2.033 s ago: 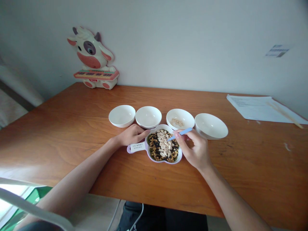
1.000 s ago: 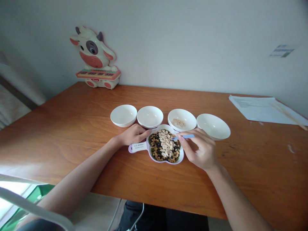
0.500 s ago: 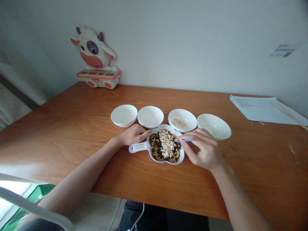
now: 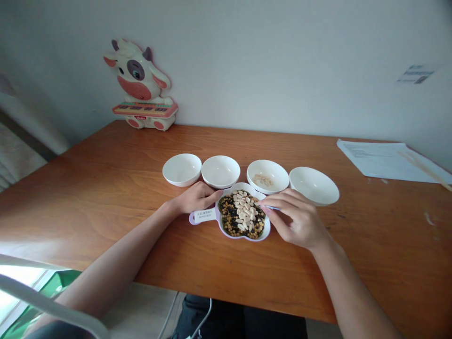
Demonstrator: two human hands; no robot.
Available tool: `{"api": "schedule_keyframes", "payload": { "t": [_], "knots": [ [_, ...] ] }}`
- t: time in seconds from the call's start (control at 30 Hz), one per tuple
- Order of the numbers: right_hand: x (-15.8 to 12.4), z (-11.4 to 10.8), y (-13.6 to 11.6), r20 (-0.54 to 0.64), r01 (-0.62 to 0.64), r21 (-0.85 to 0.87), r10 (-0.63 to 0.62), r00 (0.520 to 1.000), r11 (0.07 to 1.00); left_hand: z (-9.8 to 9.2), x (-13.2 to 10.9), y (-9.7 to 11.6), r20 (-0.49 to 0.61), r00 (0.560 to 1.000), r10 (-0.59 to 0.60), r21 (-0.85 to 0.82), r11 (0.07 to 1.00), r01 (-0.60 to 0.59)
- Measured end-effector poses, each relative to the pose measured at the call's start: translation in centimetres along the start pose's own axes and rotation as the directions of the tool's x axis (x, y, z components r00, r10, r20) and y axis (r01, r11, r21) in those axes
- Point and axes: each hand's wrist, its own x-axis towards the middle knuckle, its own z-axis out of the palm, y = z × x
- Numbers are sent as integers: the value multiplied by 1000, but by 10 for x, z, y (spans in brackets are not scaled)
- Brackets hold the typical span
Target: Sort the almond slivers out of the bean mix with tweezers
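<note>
Right hand: right hand sits at the dish's 3 o'clock, its fingers pinched closed on a blue pick, which they mostly hide.
Left hand: left hand sits at 9 o'clock, its fingers curled and touching the dish rim; whether they grip it, I cannot tell.
Dish: the lilac-edged dish lies flat mid-counter, its labelled handle at 9 o'clock.
Contents: pale seeds are heaped on mixed beans, close to the rim.
Bowls: four white bowls stand in an arc from 10 to 2 o'clock; the third bowl, at 1 o'clock, holds a few pale seeds.
Risk: pressure on the rim could tilt the dish and spill beans.
Risk: the pick's thin shaft could slip from the pinch and scatter seeds.
Risk: the right knuckles, just beside the fourth bowl, could knock it.
</note>
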Motion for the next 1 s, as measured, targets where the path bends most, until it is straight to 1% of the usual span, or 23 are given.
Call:
{"api": "schedule_keyframes", "payload": {
  "t": [0.13,0.27,0.37,0.47,0.57,0.63,0.7,0.77,0.87,0.93,1.0],
  "knots": [
    [-1,2,1,22,-12,-14,13,1000,1000,0,0,-1,-2,1000,-1,-7,1000,1],
    [0,5,1,-6,-22,-39,22,1000,999,0,0,-1,-5,1000,-1,-6,1000,1],
    [3,5,-1,-82,-32,-58,28,996,998,0,0,-1,-1,1000,-9,-15,1000,9],
    [5,4,-4,-200,-76,-95,56,978,993,1,0,-3,-3,1000,-7,-18,1000,7],
    [6,3,-6,-331,-190,-114,143,933,975,2,0,-5,-8,1000,-20,-3,1000,20],
    [5,4,-5,-413,-287,-88,227,882,954,2,-1,-6,-12,999,-32,4,999,32],
    [3,5,-4,-469,-375,-44,313,826,926,2,-1,-5,-11,999,-38,4,999,39],
    [1,7,-1,-494,-440,7,385,779,898,2,-1,-5,-9,999,-38,1,999,38],
    [0,9,1,-510,-494,75,459,727,866,2,-1,-4,-9,999,-38,-6,999,38],
    [0,9,1,-515,-512,108,488,705,852,2,-1,-4,-10,999,-36,-10,999,36],
    [1,8,0,-505,-516,125,502,702,848,2,-1,-4,-11,1000,-29,-9,1000,29]
  ]
}}
